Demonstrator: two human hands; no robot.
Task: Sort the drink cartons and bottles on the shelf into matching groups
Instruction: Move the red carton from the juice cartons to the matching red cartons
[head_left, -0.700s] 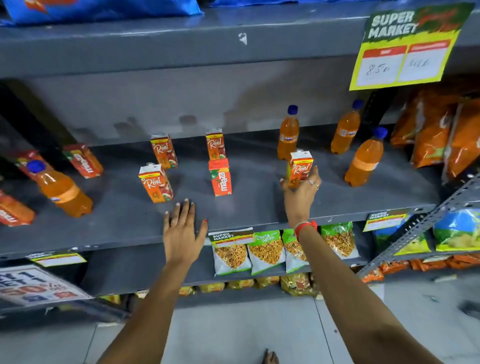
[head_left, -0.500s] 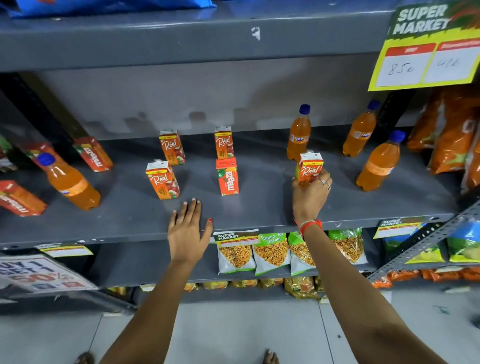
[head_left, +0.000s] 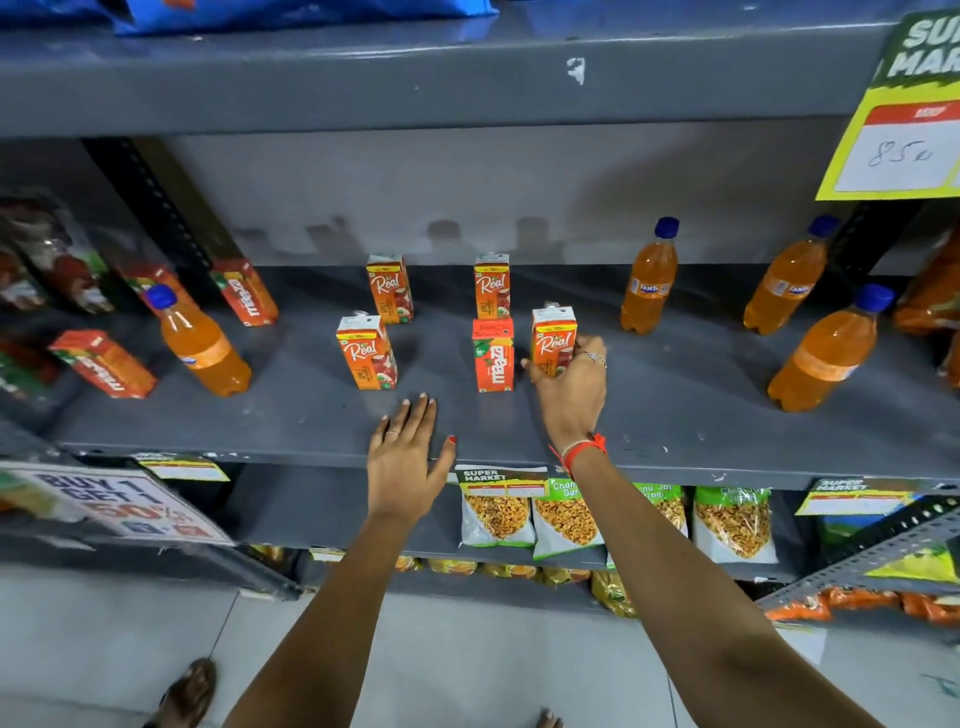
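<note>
Right hand (head_left: 571, 384) gripped a Real carton (head_left: 554, 339) just beside the Maaza carton (head_left: 493, 355) on the shelf (head_left: 675, 415), apparently touching down. Left hand (head_left: 408, 457) lay flat, released. Recommended: seat squarely before letting go.

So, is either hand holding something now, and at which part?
The right hand grips a Real juice carton around its lower body. The left hand lies flat on the shelf, holding nothing.

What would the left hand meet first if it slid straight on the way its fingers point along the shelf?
The left hand lies flat, fingers pointing toward the shelf's back. Its line runs between the front Real carton and the Maaza carton, probably grazing neither, though depth is hard to judge.
</note>
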